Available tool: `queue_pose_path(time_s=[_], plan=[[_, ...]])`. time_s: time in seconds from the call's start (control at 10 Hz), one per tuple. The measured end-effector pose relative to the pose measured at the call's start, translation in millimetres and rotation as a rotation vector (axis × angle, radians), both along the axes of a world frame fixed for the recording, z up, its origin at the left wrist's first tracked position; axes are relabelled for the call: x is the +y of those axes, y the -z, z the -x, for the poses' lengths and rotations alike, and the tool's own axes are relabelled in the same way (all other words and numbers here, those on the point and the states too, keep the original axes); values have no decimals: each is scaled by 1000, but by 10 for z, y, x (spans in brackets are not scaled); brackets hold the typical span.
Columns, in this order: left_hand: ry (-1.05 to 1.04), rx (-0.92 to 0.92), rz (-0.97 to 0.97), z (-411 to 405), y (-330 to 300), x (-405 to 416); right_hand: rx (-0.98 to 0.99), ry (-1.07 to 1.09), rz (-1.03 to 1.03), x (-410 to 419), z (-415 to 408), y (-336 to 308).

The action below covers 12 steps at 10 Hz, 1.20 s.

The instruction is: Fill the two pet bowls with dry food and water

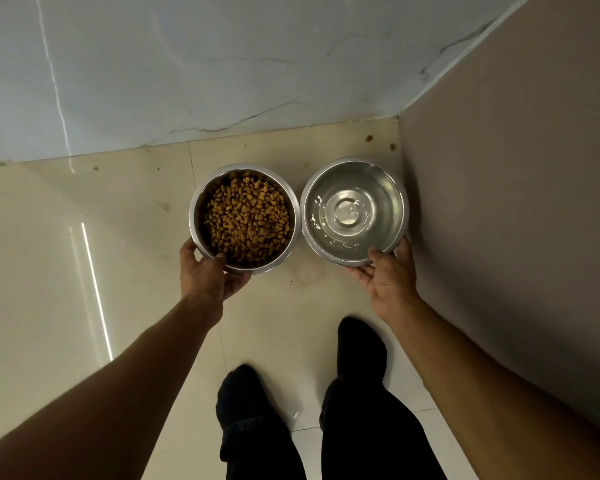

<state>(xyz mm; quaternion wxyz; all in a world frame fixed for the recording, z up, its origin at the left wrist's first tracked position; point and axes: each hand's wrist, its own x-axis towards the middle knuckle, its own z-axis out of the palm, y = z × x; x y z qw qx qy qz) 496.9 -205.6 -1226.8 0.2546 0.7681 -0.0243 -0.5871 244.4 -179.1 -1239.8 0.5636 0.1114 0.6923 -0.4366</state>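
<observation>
Steel kibble bowl full; steel water bowl touching beside it, on floor.

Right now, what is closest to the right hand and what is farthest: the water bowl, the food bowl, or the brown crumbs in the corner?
From the right hand in the head view:
1. Water bowl: held at its near rim, beside the right wall.
2. Food bowl: left of the water bowl, held by the left hand.
3. Brown crumbs: on the floor in the far corner, behind the water bowl.
</observation>
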Motion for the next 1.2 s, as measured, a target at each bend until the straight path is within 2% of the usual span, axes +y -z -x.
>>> queue_pose_path(time_s=[0.7, 0.8, 0.9, 1.0, 1.1, 1.2], plan=[[42, -70, -12, -13, 52, -113, -3, 4, 1, -175, 48, 19], [85, -73, -12, -5, 12, -100, 6, -30, -3, -152, 84, 48], [207, -153, 17, 18, -16, -68, 57, -90, -26, -146, 74, 31], [651, -583, 159, 4, -51, 1, 634, -565, -101, -83, 83, -28], [873, -805, 287, 25, -119, -13, 1116, -849, -14, -57, 84, -91], [1259, -880, 449, 112, -231, -95, 1328, -1150, 192, -84, 47, -271]])
